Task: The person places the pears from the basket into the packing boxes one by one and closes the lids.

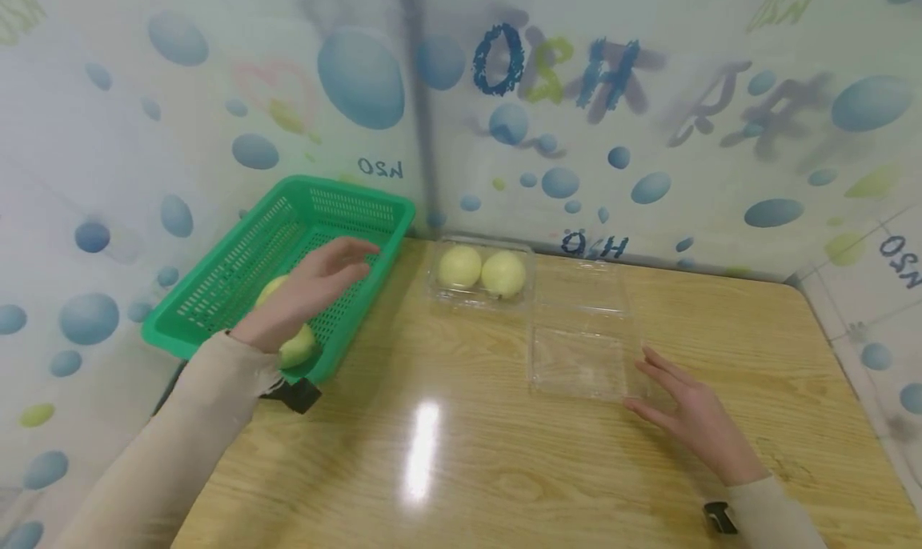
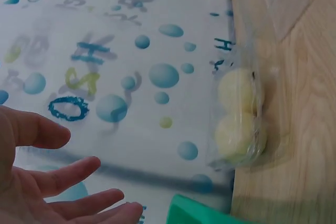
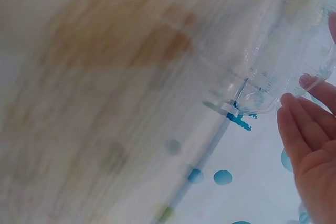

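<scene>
My left hand [image 1: 317,281] hovers over a green plastic basket [image 1: 398,233], fingers loosely spread and holding nothing. Under it, in the basket, lie pale yellow-green fruits [image 1: 297,347], partly hidden by the hand and sleeve. An unfolded clear plastic clamshell box [image 1: 576,363] lies on the table, its lid [image 1: 580,286] laid back towards the wall. The right hand [image 1: 695,421] is beside the box's right edge with fingers extended. In the right wrist view its fingertips [image 3: 289,102] are right at the clear plastic rim.
A second clear box [image 1: 531,281] with two round pale yellow fruits [image 1: 503,274] stands against the back wall, right of the basket; the left wrist view shows it too. The wooden table [image 1: 490,453] meets patterned walls [image 1: 504,165] at the back and right.
</scene>
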Action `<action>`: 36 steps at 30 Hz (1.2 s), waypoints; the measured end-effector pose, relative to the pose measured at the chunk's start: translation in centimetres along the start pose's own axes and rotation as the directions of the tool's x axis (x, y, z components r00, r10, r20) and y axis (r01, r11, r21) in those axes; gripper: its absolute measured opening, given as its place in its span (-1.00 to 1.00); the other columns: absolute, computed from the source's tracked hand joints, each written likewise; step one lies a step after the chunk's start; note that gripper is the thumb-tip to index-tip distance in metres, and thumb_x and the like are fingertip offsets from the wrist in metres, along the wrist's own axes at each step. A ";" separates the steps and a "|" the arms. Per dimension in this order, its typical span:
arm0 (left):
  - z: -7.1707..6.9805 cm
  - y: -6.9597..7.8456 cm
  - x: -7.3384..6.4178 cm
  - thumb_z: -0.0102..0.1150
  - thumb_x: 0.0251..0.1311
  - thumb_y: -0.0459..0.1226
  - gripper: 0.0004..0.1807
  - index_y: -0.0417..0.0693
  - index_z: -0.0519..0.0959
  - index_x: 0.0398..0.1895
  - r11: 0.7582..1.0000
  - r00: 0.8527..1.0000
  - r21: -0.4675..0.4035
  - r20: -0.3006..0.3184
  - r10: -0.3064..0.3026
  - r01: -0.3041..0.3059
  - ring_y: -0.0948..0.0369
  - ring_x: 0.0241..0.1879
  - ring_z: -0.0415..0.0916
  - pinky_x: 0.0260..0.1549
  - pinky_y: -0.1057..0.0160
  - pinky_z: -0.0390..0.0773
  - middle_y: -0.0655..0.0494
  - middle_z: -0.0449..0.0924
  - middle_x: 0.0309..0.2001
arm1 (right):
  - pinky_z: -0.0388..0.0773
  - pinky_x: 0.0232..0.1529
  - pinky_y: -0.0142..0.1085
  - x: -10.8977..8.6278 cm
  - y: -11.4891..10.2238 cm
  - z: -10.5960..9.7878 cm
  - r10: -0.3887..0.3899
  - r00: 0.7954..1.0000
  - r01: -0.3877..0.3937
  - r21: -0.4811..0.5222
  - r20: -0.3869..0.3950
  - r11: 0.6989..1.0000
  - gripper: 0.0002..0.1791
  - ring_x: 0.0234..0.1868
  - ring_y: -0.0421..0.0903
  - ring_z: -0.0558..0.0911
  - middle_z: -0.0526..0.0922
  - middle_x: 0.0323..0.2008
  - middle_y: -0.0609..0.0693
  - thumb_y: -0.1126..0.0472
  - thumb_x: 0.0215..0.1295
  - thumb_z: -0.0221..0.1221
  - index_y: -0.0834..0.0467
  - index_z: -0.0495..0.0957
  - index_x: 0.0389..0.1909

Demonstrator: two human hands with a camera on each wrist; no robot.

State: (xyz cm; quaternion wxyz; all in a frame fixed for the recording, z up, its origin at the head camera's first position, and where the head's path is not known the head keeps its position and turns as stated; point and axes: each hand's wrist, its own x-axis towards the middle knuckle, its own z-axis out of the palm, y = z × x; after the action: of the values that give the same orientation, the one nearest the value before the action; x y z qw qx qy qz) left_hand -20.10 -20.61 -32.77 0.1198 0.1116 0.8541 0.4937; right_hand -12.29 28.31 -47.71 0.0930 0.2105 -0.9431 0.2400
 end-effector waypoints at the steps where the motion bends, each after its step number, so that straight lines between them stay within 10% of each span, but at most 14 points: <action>1: -0.7 -0.1 0.0 -0.12 0.47 -0.17 -0.54 -0.18 0.26 0.33 1.000 1.000 0.002 -0.007 -0.005 0.005 -0.09 0.31 0.17 0.26 -0.19 0.17 -0.15 0.25 0.32 | 0.55 -0.13 0.14 0.0 -0.1 -0.1 -0.002 1.000 0.002 -0.002 -0.001 1.000 -0.31 0.06 0.31 0.53 0.40 0.25 0.32 0.11 -0.01 0.46 0.38 0.51 0.11; 10: -5.8 -1.2 0.6 -0.19 0.45 0.05 -0.41 -0.06 0.16 0.41 0.993 0.992 0.016 0.047 -0.118 0.117 -0.12 0.38 0.06 0.31 -0.16 0.08 -0.03 0.05 0.43 | 0.56 -0.15 0.15 0.0 0.0 -0.1 -0.019 1.000 0.019 -0.034 -0.015 0.999 -0.32 0.04 0.32 0.54 0.43 0.23 0.31 0.13 -0.07 0.48 0.37 0.54 0.09; 15: -7.4 -1.5 1.3 -0.24 0.47 0.05 -0.40 -0.09 0.17 0.40 0.980 0.987 0.163 0.091 -0.134 0.117 -0.14 0.37 0.05 0.27 -0.23 0.09 -0.11 0.09 0.40 | 0.54 -0.13 0.18 0.0 0.1 -0.1 -0.013 1.000 0.013 -0.033 -0.006 0.999 -0.33 0.04 0.34 0.53 0.43 0.22 0.32 0.13 -0.05 0.48 0.36 0.54 0.08; 25: -8.4 -2.9 3.4 -0.22 0.48 0.01 -0.38 -0.23 0.14 0.40 0.928 0.970 0.343 0.135 -0.201 0.145 -0.29 0.35 -0.03 0.21 -0.34 0.10 -0.32 0.00 0.42 | 0.58 -0.18 0.12 0.3 0.3 0.1 -0.057 0.998 0.056 -0.045 -0.034 0.997 -0.48 -0.03 0.32 0.58 0.44 0.20 0.35 0.22 -0.09 0.48 0.29 0.61 -0.06; 36: -8.5 -4.3 4.0 -0.21 0.48 -0.03 -0.39 -0.32 0.16 0.36 0.894 0.958 0.429 0.179 -0.225 0.130 -0.36 0.33 -0.04 0.19 -0.40 0.08 -0.40 0.02 0.39 | 0.63 -0.50 -0.16 0.5 0.4 0.2 -0.131 0.989 0.124 -0.095 -0.066 0.988 -0.69 -0.53 -0.08 0.66 0.42 0.19 0.40 0.30 -0.09 0.46 0.15 0.69 -0.24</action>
State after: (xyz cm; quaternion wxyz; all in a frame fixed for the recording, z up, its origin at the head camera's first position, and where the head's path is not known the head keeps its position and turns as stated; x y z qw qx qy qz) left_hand -26.84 -28.44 -32.75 0.2335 0.1104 0.9266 0.2734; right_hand -12.93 28.36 -47.97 0.1514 0.2573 -0.9336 0.1981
